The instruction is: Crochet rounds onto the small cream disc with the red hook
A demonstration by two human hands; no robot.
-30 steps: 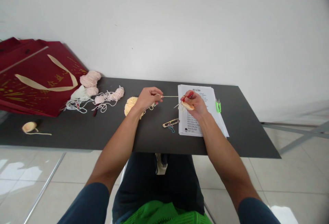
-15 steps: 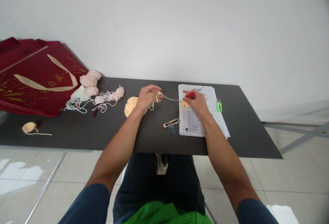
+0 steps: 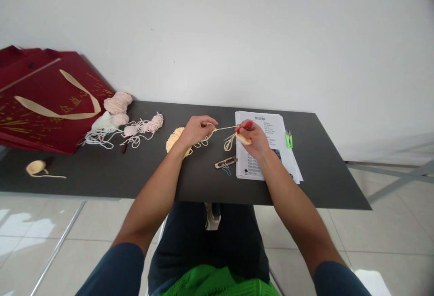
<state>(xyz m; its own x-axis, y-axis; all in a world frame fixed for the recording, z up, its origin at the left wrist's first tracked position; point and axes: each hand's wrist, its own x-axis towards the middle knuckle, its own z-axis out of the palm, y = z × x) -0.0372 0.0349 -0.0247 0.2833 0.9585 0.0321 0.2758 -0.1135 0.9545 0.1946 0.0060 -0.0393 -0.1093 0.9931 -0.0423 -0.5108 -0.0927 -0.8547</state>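
My left hand [image 3: 202,129] is closed on a strand of pale yellow yarn [image 3: 226,128], fingers pinched together. Under and beside that wrist lies the yellow yarn ball [image 3: 174,139], with loose loops trailing from it. The strand runs taut across to my right hand [image 3: 256,141]. There the fingers are wrapped round a red-handled crochet hook [image 3: 246,126] and a small cream crocheted piece [image 3: 243,139]. A few loops of yarn [image 3: 229,142] hang from that piece. Part of the hook and of the piece is hidden by the fingers.
Printed sheets [image 3: 251,171] lie under my right hand, with green thread snips [image 3: 288,139] on their edge. Another pair of snips [image 3: 224,163] and a teal stitch marker [image 3: 226,170] lie nearby. Leftward are pink yarn [image 3: 118,102], a red bag [image 3: 44,101] and a cream crocheted cup [image 3: 35,166].
My right hand has turned and come slightly left, and the yarn loops now hang free beside the crocheted piece. My left hand has shifted a little right and down, fingers closer together.
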